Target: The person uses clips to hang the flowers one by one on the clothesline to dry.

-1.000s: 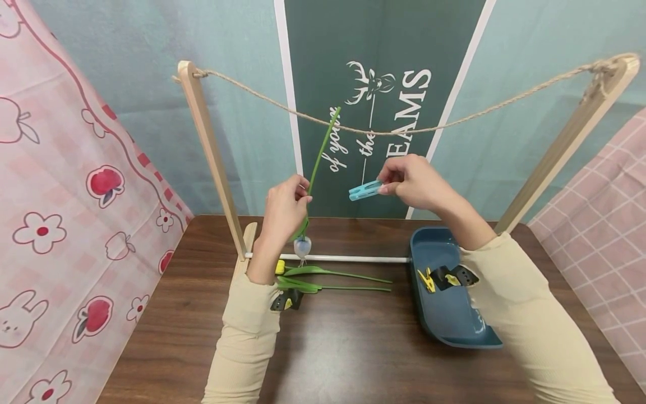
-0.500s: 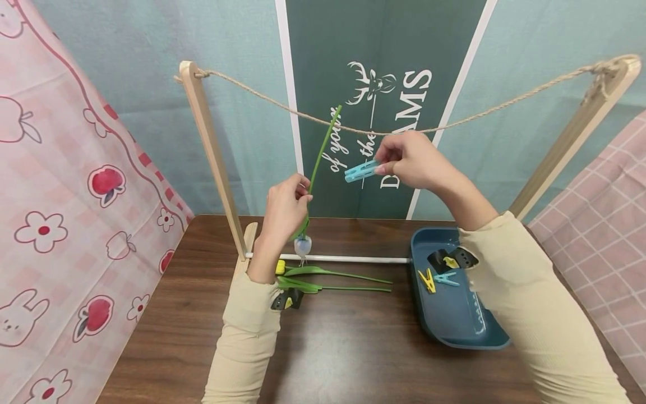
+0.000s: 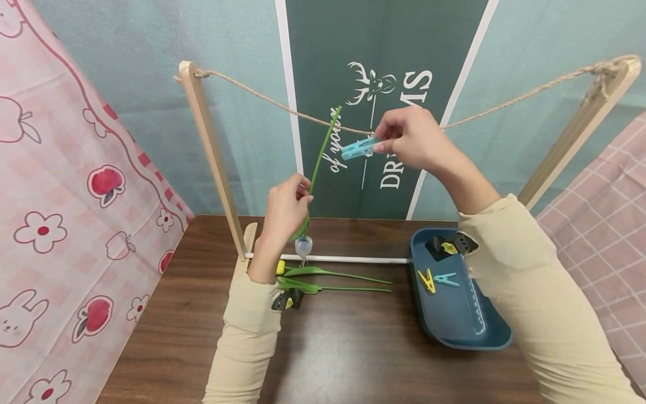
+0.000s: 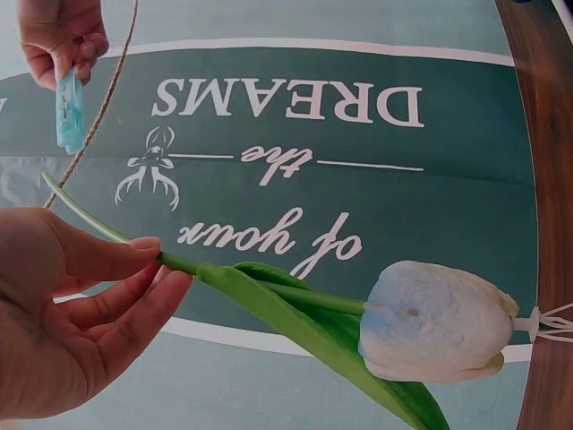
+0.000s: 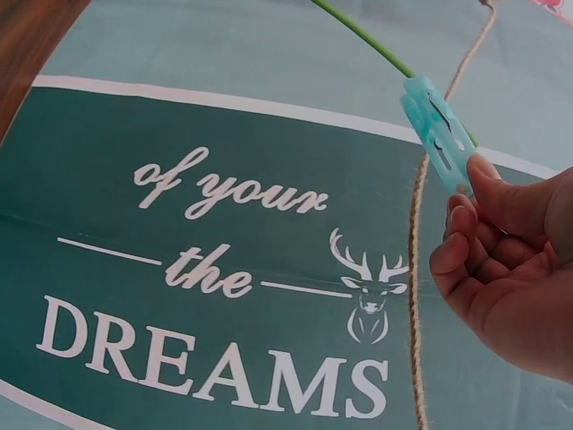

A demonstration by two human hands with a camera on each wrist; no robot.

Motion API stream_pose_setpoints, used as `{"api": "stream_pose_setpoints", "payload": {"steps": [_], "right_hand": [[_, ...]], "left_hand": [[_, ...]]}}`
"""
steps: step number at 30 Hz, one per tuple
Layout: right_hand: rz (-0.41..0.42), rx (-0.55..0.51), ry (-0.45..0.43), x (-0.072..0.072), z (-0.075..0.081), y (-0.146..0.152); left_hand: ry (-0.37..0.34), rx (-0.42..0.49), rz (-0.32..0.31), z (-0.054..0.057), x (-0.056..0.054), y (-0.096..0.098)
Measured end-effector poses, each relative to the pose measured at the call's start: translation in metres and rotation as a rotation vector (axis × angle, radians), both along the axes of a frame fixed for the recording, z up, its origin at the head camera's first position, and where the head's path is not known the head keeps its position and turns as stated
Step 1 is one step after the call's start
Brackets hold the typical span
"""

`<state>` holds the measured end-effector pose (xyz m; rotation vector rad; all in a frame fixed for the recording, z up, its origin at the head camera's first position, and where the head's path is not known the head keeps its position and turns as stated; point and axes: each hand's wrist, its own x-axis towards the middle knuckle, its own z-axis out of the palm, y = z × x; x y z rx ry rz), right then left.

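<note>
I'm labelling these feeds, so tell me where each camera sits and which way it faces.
Head: on the person's head, facing forward and down at the rope and tray; left hand, right hand and sleeves show.
Left wrist: on that wrist, facing the white-and-blue tulip and backdrop; both hands show.
Right wrist: on that wrist, facing the held clothespin and backdrop; only the right hand shows.
Shared: both wrist views show rope, clothespin and tulip stem.

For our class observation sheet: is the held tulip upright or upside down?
Upside down: its bloom hangs below the left hand, while its stem points up above that hand.
</note>
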<state>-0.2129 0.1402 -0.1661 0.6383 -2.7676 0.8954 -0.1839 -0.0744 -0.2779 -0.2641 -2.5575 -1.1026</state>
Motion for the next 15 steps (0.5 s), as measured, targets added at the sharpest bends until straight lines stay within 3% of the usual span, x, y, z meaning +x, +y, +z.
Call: {"api": "stream_pose_setpoints", "payload": {"steps": [15], "right_hand": [[-0.075, -0.007, 0.044, -0.005, 0.021, -0.005]], "left_hand": [[0.01, 0.004, -0.007, 0.0, 0.001, 0.001]]}}
